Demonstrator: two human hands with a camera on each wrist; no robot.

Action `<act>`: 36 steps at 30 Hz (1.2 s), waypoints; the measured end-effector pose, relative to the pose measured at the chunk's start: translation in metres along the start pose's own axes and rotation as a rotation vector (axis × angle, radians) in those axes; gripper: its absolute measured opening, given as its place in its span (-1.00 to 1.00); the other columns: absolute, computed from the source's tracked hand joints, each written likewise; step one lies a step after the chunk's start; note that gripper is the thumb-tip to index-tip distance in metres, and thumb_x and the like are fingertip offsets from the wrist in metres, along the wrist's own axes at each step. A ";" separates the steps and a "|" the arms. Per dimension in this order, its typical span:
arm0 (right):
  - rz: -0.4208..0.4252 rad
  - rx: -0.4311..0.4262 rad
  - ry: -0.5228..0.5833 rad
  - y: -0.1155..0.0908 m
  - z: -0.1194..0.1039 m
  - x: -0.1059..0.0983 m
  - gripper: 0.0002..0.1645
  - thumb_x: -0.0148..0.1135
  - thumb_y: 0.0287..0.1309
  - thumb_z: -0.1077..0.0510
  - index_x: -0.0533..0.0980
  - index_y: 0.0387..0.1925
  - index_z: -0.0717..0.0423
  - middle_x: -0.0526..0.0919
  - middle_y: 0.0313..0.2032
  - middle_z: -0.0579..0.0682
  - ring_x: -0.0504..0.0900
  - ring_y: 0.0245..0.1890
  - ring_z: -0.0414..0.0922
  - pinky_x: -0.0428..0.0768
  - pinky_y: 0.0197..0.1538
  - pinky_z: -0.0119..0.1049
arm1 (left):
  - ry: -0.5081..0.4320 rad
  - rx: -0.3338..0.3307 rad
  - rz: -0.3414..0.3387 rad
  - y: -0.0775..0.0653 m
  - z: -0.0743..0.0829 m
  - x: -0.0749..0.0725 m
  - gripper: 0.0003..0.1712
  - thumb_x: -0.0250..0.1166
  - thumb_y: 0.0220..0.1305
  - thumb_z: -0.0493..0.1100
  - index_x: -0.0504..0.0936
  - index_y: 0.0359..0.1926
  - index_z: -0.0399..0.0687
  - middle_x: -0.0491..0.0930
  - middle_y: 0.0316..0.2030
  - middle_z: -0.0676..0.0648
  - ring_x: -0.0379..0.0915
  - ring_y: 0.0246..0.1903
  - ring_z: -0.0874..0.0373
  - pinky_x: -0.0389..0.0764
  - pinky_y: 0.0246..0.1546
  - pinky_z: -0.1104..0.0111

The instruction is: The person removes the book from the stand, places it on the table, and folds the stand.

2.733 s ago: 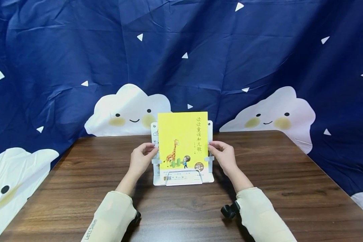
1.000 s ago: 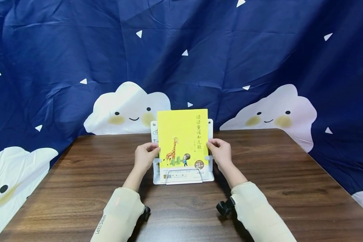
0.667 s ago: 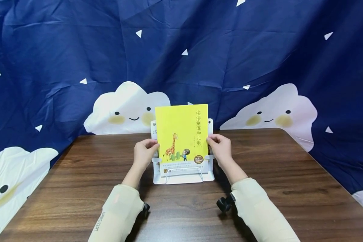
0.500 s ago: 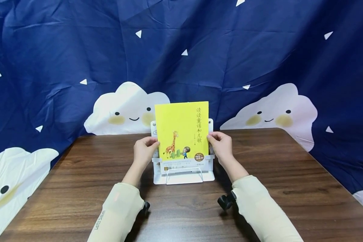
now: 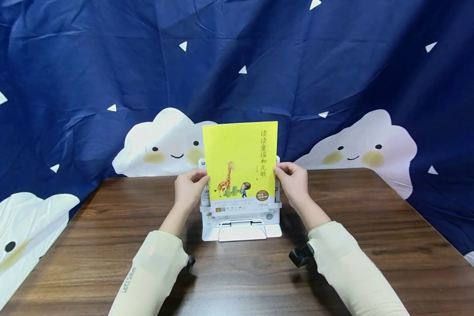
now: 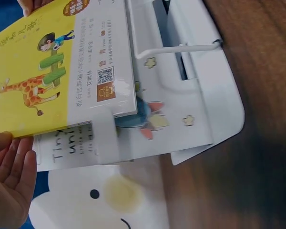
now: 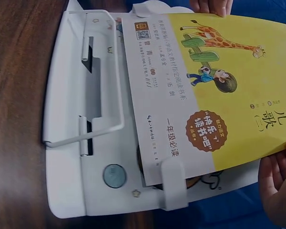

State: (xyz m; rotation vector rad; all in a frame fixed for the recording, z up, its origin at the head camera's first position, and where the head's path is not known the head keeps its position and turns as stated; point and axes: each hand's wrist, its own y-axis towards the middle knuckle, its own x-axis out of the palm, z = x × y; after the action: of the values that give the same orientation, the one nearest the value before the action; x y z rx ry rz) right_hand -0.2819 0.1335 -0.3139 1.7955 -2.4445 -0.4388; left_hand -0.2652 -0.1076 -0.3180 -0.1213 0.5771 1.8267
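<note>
A yellow book (image 5: 241, 153) with a giraffe on its cover is held upright by both hands in the head view. My left hand (image 5: 187, 188) pinches its left edge between thumb and fingers; my right hand (image 5: 294, 184) pinches the right edge. Behind the book stands a white book stand (image 5: 213, 232) with printed drawings. The book's bottom edge is above the stand's wire bar (image 5: 242, 240), apart from it. In the right wrist view, a white side clip (image 7: 174, 183) overlaps the book's lower corner. Another clip (image 6: 105, 136) lies at the opposite edge in the left wrist view.
The stand rests on a brown wooden table (image 5: 102, 245). A dark blue curtain (image 5: 237, 52) with white clouds and triangles hangs behind the table. A black wrist device (image 5: 301, 254) sits at the right sleeve.
Both hands have raised the book from low behind the wire bar, exposing the stand's lower ledge. The stand has stayed on the table.
</note>
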 end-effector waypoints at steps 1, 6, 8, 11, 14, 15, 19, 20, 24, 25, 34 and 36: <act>0.004 -0.005 0.005 0.001 -0.001 -0.001 -0.82 0.16 0.12 0.38 0.54 -0.27 0.49 0.48 -0.61 -0.27 0.43 -0.56 -0.42 0.52 -0.38 -0.56 | -0.001 0.007 0.000 0.001 0.002 0.000 -0.83 0.27 0.15 -0.29 0.68 -0.24 -0.27 0.69 -0.29 -0.23 0.58 -0.28 0.00 0.57 -0.19 0.26; 0.025 -0.032 0.017 0.005 -0.010 -0.003 -0.83 0.16 0.12 0.38 0.53 -0.28 0.49 0.45 -0.64 -0.29 0.42 -0.58 -0.40 0.51 -0.40 -0.56 | -0.002 0.037 0.009 0.004 0.013 0.000 -0.84 0.26 0.16 -0.30 0.68 -0.25 -0.29 0.68 -0.33 -0.24 0.56 -0.31 0.01 0.55 -0.25 0.35; 0.033 -0.037 0.015 0.006 -0.014 -0.004 -0.82 0.15 0.13 0.37 0.53 -0.28 0.49 0.44 -0.64 -0.28 0.42 -0.58 -0.40 0.51 -0.41 -0.58 | -0.005 0.050 0.012 0.005 0.018 0.000 -0.84 0.26 0.15 -0.30 0.67 -0.26 -0.29 0.68 -0.33 -0.25 0.56 -0.32 0.01 0.56 -0.24 0.33; 0.043 -0.035 0.009 0.009 -0.020 -0.007 -0.81 0.15 0.14 0.36 0.53 -0.27 0.49 0.44 -0.64 -0.28 0.42 -0.57 -0.40 0.50 -0.41 -0.61 | -0.003 0.071 0.012 0.007 0.024 0.000 -0.84 0.26 0.14 -0.30 0.67 -0.26 -0.28 0.68 -0.33 -0.24 0.57 -0.32 0.00 0.56 -0.24 0.32; 0.049 -0.033 -0.009 0.011 -0.026 -0.012 -0.81 0.15 0.15 0.34 0.53 -0.26 0.47 0.44 -0.64 -0.29 0.43 -0.55 -0.40 0.50 -0.41 -0.64 | -0.003 0.101 0.012 0.008 0.030 0.000 -0.84 0.26 0.13 -0.31 0.68 -0.26 -0.28 0.68 -0.34 -0.24 0.57 -0.34 -0.01 0.56 -0.26 0.34; 0.050 -0.032 -0.014 0.011 -0.028 -0.013 -0.81 0.15 0.15 0.34 0.53 -0.26 0.46 0.44 -0.64 -0.30 0.44 -0.55 -0.39 0.50 -0.41 -0.63 | -0.003 0.105 0.011 0.008 0.032 0.001 -0.84 0.27 0.13 -0.30 0.68 -0.26 -0.28 0.68 -0.34 -0.24 0.57 -0.35 -0.01 0.56 -0.27 0.34; 0.043 -0.036 -0.028 0.012 -0.035 -0.020 -0.80 0.15 0.16 0.32 0.52 -0.24 0.45 0.44 -0.64 -0.31 0.44 -0.54 -0.37 0.50 -0.40 -0.61 | -0.018 0.109 -0.003 0.009 0.038 0.002 -0.83 0.27 0.13 -0.30 0.67 -0.25 -0.29 0.68 -0.33 -0.25 0.58 -0.32 -0.02 0.58 -0.23 0.30; 0.039 -0.035 -0.027 0.012 -0.036 -0.022 -0.80 0.14 0.17 0.32 0.52 -0.24 0.45 0.44 -0.64 -0.30 0.44 -0.54 -0.37 0.51 -0.40 -0.61 | -0.022 0.106 -0.007 0.009 0.040 0.003 -0.83 0.27 0.13 -0.30 0.67 -0.25 -0.29 0.68 -0.33 -0.25 0.58 -0.31 -0.02 0.58 -0.21 0.28; 0.032 -0.038 -0.015 0.012 -0.041 -0.028 -0.79 0.13 0.17 0.34 0.50 -0.23 0.48 0.46 -0.62 -0.25 0.46 -0.55 -0.38 0.53 -0.39 -0.61 | -0.044 0.089 -0.034 0.009 0.045 0.004 -0.82 0.26 0.15 -0.30 0.66 -0.23 -0.30 0.68 -0.29 -0.26 0.59 -0.27 -0.03 0.60 -0.16 0.26; 0.034 -0.037 -0.012 0.012 -0.042 -0.030 -0.80 0.13 0.17 0.34 0.50 -0.23 0.48 0.46 -0.62 -0.24 0.47 -0.55 -0.38 0.54 -0.39 -0.60 | -0.052 0.084 -0.042 0.009 0.046 0.005 -0.82 0.25 0.16 -0.30 0.66 -0.22 -0.30 0.67 -0.28 -0.26 0.59 -0.26 -0.03 0.60 -0.16 0.27; 0.039 -0.019 -0.028 0.010 -0.045 -0.050 -0.84 0.13 0.19 0.31 0.50 -0.26 0.38 0.45 -0.62 -0.26 0.47 -0.54 -0.35 0.54 -0.40 -0.59 | -0.253 -0.013 -0.124 0.006 0.056 0.017 -0.82 0.24 0.16 -0.35 0.64 -0.21 -0.37 0.65 -0.26 -0.30 0.58 -0.38 0.14 0.65 -0.23 0.38; 0.035 -0.002 -0.030 0.009 -0.044 -0.056 -0.87 0.14 0.18 0.30 0.50 -0.29 0.34 0.45 -0.63 -0.28 0.47 -0.54 -0.35 0.54 -0.40 -0.58 | -0.293 -0.045 -0.136 0.004 0.057 0.021 -0.82 0.24 0.16 -0.37 0.64 -0.22 -0.38 0.64 -0.26 -0.30 0.55 -0.43 0.19 0.66 -0.24 0.36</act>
State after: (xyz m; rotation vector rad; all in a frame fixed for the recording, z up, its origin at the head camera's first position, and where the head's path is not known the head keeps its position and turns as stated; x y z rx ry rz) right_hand -0.2627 0.1812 -0.2637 1.7544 -2.4901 -0.4688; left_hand -0.2643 -0.0644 -0.2746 0.0756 0.3137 1.6865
